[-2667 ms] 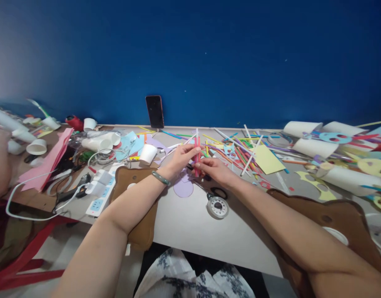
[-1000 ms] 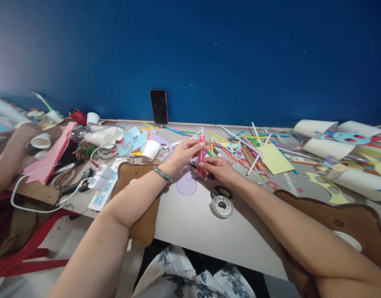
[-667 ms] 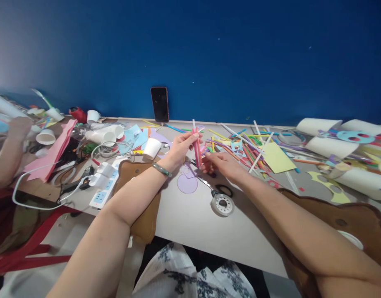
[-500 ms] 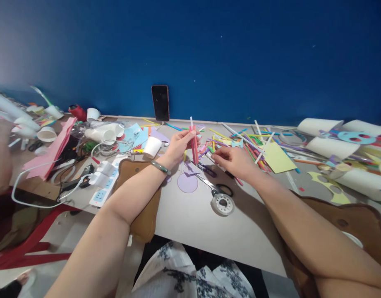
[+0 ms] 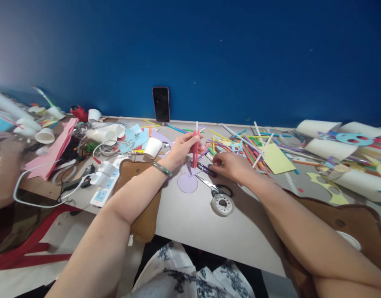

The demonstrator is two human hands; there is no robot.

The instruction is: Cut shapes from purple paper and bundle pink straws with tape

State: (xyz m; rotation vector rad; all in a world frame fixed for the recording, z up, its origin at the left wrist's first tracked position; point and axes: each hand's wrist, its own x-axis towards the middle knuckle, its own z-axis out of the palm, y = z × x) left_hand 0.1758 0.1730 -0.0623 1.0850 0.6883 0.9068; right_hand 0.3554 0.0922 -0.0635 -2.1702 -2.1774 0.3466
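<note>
Upright in my left hand (image 5: 184,148) is a small bunch of red straws (image 5: 195,151), with a white straw (image 5: 197,125) standing out at the top. Close by on the right, my right hand (image 5: 229,164) has its fingers curled together, the tips beside the dark purple scissor handles (image 5: 207,169); whether they grip anything is hidden. Below the straws lie cut purple paper pieces, one a purple paper circle (image 5: 187,183). Another pair of scissors with black handles (image 5: 225,191) lies just nearer me, touching a roll of clear tape (image 5: 222,205).
Loose coloured straws (image 5: 252,153) and a yellow paper sheet (image 5: 277,159) spread behind my right hand. A white paper cup (image 5: 152,147), a power strip (image 5: 101,194) and pink paper (image 5: 55,149) are leftward. A phone (image 5: 161,104) leans on the blue wall. Another person's hand (image 5: 8,153) is far left.
My right hand has moved slightly down and its fingertips have come to the purple scissor handles. The red straws in my left hand have shifted slightly right and down.
</note>
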